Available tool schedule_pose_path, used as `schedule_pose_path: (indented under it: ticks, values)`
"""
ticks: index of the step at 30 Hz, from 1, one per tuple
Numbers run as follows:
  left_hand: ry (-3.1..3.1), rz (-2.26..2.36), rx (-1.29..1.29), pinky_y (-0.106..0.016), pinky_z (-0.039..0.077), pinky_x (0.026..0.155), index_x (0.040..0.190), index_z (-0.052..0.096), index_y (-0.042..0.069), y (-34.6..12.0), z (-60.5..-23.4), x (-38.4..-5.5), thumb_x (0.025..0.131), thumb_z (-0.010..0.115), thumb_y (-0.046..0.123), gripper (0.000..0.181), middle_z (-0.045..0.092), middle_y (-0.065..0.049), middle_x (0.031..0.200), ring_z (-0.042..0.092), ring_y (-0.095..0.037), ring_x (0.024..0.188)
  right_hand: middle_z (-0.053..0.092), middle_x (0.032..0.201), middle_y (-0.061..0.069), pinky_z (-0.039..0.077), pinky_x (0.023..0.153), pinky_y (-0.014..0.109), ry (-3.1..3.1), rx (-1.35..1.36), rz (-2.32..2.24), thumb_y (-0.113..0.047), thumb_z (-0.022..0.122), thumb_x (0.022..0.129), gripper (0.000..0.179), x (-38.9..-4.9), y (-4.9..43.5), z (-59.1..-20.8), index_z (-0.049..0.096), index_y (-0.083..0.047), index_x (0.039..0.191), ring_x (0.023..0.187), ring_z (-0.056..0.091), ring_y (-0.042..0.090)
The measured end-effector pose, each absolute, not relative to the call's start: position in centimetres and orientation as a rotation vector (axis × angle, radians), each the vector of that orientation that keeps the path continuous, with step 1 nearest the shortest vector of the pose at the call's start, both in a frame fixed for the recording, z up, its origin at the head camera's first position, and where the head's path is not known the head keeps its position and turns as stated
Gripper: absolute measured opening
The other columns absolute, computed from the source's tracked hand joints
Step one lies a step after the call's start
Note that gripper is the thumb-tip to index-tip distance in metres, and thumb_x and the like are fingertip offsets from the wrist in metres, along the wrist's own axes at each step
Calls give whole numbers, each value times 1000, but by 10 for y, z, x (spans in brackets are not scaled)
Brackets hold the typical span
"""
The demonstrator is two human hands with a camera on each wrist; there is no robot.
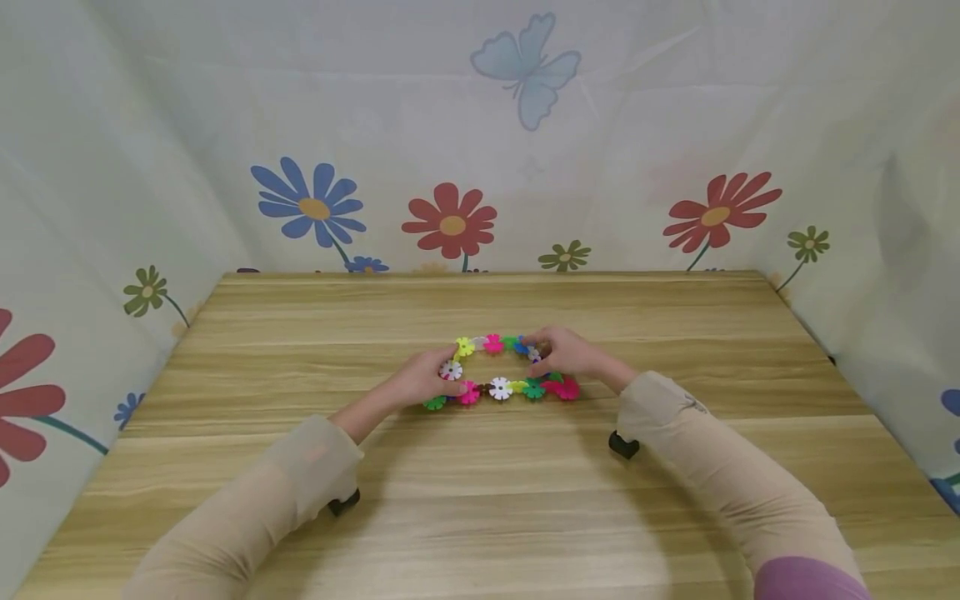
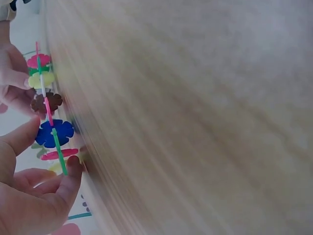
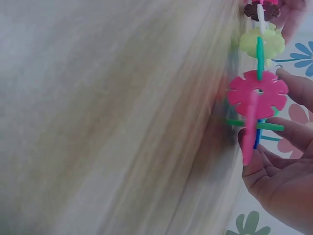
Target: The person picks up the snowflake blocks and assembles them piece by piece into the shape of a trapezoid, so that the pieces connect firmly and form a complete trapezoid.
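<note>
A loop of interlocking plastic flower discs (image 1: 500, 388) in pink, white, yellow, green, blue and brown sits low over the wooden table. My left hand (image 1: 417, 380) grips its left end, thumb near a pink disc (image 1: 468, 392) and fingers by a yellow one (image 1: 465, 347). At the other end my right hand (image 1: 572, 353) holds the loop near a blue disc (image 1: 521, 344). In the left wrist view, thumb and fingers of the left hand (image 2: 41, 198) lie about a blue disc (image 2: 55, 133) and a green one. The right wrist view shows a large pink disc (image 3: 258, 94) beside the right hand (image 3: 286, 174).
The wood-grain table (image 1: 495, 500) extends on all sides of the loop. Behind it and at both sides hangs a pale cloth (image 1: 375, 100) printed with flowers and a butterfly. Dark wrist straps (image 1: 624, 444) show under the beige sleeves (image 1: 712, 454).
</note>
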State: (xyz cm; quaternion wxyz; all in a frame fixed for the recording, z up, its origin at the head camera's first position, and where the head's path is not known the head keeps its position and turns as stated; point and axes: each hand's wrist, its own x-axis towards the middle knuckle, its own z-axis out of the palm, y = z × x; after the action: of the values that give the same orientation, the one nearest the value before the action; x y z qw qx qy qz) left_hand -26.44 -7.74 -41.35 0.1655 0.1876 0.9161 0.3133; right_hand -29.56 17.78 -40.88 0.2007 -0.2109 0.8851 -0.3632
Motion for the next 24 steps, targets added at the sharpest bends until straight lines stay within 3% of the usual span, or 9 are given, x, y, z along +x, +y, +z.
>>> schedule_pose_path:
  ticks: [4, 17, 24]
  values:
    - [2577, 881, 511, -43, 24, 106, 138, 25, 2, -77, -411, -265, 81, 64, 26, 74, 29, -17, 141, 27, -32, 130, 48, 126, 17, 44, 81, 32, 2493, -576, -1006, -14, 68, 76, 57, -295, 177, -411, 46, 2, 126, 100, 48, 23]
    - [2551, 903, 548, -43, 25, 106, 140, 21, 4, -81, -413, -266, 80, 64, 32, 79, 30, -17, 141, 27, -31, 130, 44, 131, 19, 41, 92, 43, 2450, -573, -1040, -16, 66, 78, 60, -291, 179, -407, 41, 0, 130, 113, 46, 32]
    - [2557, 977, 527, -46, 38, 95, 142, 16, 11, -100, -415, -268, 80, 63, 37, 83, 37, -19, 136, 42, -34, 119, 40, 132, 21, 43, 89, 44, 2475, -606, -1089, -17, 65, 79, 61, -288, 197, -400, 38, -2, 132, 112, 48, 35]
